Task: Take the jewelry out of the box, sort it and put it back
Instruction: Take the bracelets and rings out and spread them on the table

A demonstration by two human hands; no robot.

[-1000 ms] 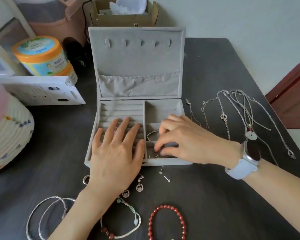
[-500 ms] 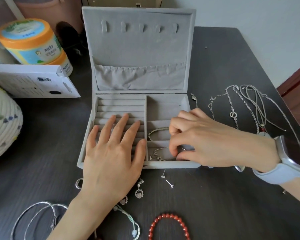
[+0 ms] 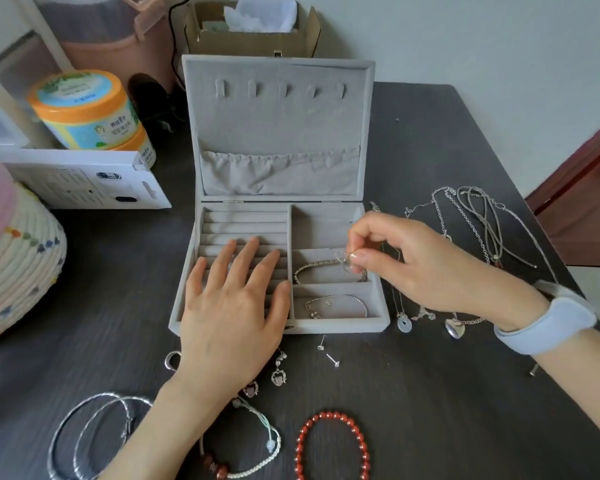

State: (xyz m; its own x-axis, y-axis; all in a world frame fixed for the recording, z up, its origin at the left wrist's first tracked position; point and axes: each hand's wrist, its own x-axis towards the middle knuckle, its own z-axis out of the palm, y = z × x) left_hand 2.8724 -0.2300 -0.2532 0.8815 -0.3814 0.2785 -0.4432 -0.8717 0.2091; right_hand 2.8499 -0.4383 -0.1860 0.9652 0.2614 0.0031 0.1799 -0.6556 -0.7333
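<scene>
Now the right hand [image 3: 423, 268] pinches a small silver piece above the jewelry box's [image 3: 347, 325] middle right compartment, beside a link bracelet [image 3: 317, 266]; it could snag the bracelet. The left hand [image 3: 236, 303] lies flat, fingers straight, on the ring rolls.

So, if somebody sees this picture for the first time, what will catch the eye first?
Probably the open grey jewelry box at the centre, with the left hand flat on its ring rolls and the right hand pinching a small silver piece above a compartment. Next, the red bead bracelet at the table's near edge.
</scene>
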